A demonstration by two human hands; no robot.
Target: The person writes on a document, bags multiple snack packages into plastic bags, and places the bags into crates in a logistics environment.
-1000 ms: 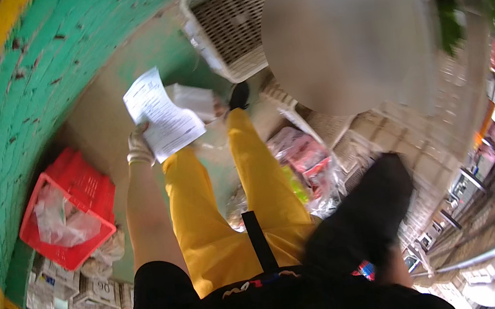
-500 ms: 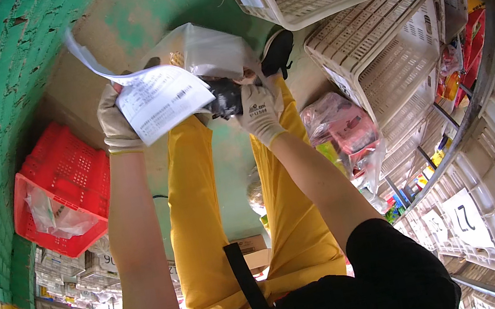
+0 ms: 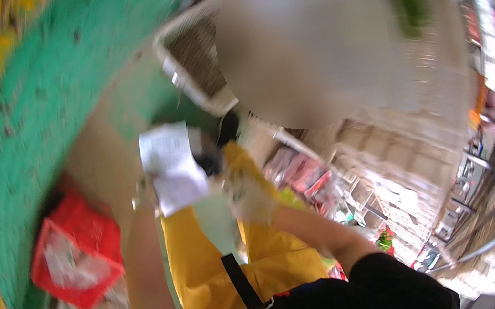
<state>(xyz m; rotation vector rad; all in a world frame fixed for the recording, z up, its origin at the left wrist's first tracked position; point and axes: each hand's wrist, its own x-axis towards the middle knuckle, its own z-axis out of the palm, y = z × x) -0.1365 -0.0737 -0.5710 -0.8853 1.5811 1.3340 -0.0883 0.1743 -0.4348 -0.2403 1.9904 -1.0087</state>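
Note:
White printed paper (image 3: 172,167) hangs between my forearms, its left edge gripped by my left hand (image 3: 147,191) in a pale work glove. My right hand (image 3: 247,199), also in a pale glove, is smeared by motion. It appears closed on a dark plastic bag (image 3: 209,161), which lies at its fingertips just right of the paper. Behind the paper, a little of a clear plastic bag (image 3: 195,138) shows; the paper hides most of it.
A red basket (image 3: 112,242) with clear plastic inside stands at left by the green wall (image 3: 56,108). A pale crate (image 3: 164,54) is ahead. A large pale blur covers crates at upper right. Packaged goods (image 3: 303,171) lie right of my yellow-clad legs.
My view has swung right and blurred. The paper, tilted with its corner curled before, now hangs flatter and more upright. Both hands appear lower in the picture, still by the paper and dark bag.

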